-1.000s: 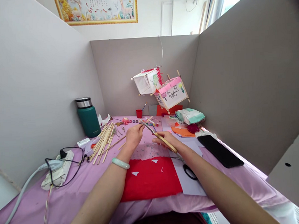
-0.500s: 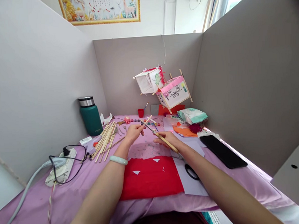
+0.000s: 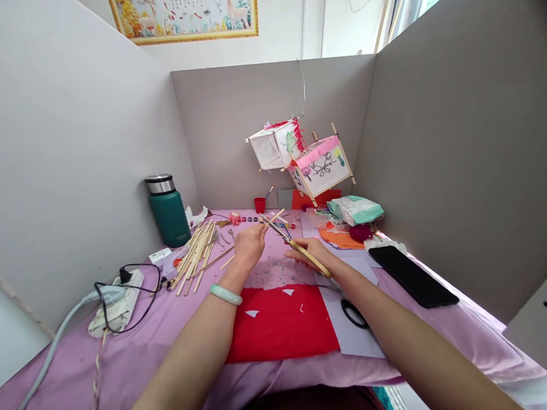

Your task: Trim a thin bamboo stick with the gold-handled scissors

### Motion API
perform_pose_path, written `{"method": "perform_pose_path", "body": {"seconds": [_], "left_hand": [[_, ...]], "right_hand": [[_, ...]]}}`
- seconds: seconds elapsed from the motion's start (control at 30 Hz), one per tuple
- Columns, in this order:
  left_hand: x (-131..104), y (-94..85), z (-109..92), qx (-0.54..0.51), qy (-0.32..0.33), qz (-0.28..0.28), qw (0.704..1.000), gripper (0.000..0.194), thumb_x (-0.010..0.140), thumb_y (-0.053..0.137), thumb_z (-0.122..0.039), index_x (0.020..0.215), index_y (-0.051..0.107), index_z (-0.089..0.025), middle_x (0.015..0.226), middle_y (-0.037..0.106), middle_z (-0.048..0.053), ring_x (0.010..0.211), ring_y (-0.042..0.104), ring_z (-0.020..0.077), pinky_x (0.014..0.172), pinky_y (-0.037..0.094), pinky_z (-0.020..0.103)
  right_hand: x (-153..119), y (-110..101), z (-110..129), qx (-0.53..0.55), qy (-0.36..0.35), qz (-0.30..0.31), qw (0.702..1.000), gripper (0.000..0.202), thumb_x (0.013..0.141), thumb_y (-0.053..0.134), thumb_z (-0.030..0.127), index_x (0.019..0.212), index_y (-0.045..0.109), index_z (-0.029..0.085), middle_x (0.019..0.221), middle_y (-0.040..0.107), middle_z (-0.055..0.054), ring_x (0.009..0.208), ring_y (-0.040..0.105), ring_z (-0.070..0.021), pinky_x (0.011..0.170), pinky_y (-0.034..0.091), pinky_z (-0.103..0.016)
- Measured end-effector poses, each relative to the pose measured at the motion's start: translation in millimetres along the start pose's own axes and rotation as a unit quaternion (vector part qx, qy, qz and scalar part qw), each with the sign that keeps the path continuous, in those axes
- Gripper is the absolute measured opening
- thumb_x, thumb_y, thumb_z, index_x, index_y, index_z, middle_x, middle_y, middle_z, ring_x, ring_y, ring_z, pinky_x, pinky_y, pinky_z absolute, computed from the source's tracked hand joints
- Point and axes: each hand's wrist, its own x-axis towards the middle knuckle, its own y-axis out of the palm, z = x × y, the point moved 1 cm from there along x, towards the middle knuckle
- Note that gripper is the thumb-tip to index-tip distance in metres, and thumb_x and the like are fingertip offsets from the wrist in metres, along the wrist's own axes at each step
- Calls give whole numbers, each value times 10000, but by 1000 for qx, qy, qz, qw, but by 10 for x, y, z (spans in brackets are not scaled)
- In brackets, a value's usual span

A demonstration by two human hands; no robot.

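Left hand [image 3: 251,245]: curled on a thin wooden stick [image 3: 278,214], near the middle of the frame, fingers hidden in part.
Right hand [image 3: 318,250]: wrapped round the handle of a yellow-handled bladed tool [image 3: 311,259], just right of centre.
Stick axis: lower left to upper right, tip poking out past the blade; left hand nearer, directly on it.
Blade axis: upper left to lower right, crossing the stick just beyond the left fingertips; touching or merely passing over, not clear.
Stick from right hand: up and to the left, along the blade.
Table [image 3: 75,381]: red sheet [image 3: 282,329] at lower centre, below both hands; black-handled scissors [image 3: 344,309] just beside, partly under the right forearm.
Left of frame: bundle of sticks [image 3: 197,255], near green flask [image 3: 170,215].
Upper centre: two paper lanterns [image 3: 320,166], hanging tilted.
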Motion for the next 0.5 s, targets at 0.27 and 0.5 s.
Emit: {"method": "perform_pose_path", "body": {"seconds": [0.27,0.5], "left_hand": [[116,-90,139,-285,-91,152,942,331,814,455,-384,830,674,-137,514,538,-4,422,368,69,455,267,203],[90,-69,102,-252,-89,130,955,340,819,437,-386,863,672,-145,589,602,20,453,413,79,456,284,200]], "right_hand": [[-20,-13,21,-13,-1,24,1000,424,636,668,512,864,570,168,516,418,70,382,330,-48,334,251,-162],[-3,-13,5,-14,14,5,1000,462,622,677,521,903,592,164,526,433,67,377,324,-44,335,256,-167]]}}
